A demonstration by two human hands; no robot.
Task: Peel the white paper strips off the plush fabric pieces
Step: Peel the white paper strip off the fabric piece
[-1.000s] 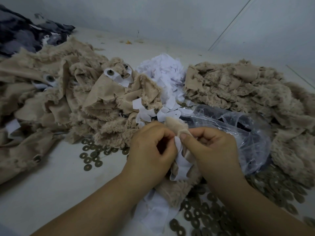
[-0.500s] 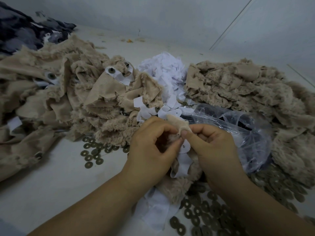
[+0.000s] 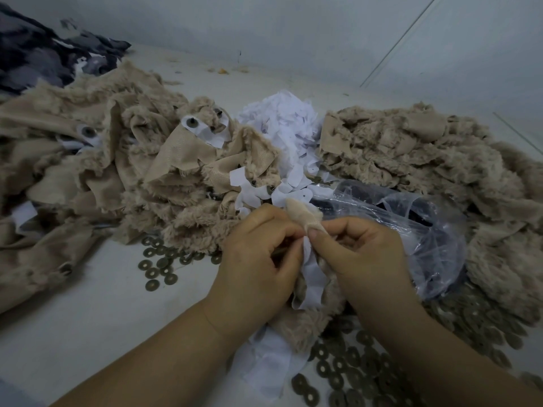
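Both my hands work on one small beige plush piece [image 3: 304, 214] held up at the centre of the view. My left hand [image 3: 258, 259] has its fingers curled around the piece's left side. My right hand [image 3: 364, 257] pinches it from the right, thumb pressed at its top. A white paper strip [image 3: 313, 277] hangs down between the two hands, still stuck to the fabric. More of the plush piece [image 3: 296, 327] droops below my hands onto the table.
A big heap of beige plush pieces with paper strips [image 3: 123, 171] lies left. Another plush heap [image 3: 426, 163] lies right. Peeled white paper [image 3: 282, 121] is piled at the back centre. A clear plastic bag [image 3: 411, 230], several dark washers [image 3: 352, 374] and dark cloth [image 3: 44, 57] surround them.
My hands have stayed in place on the plush piece. The fingers shifted slightly along the white strip, and the piece's tip now stands a little higher between them.
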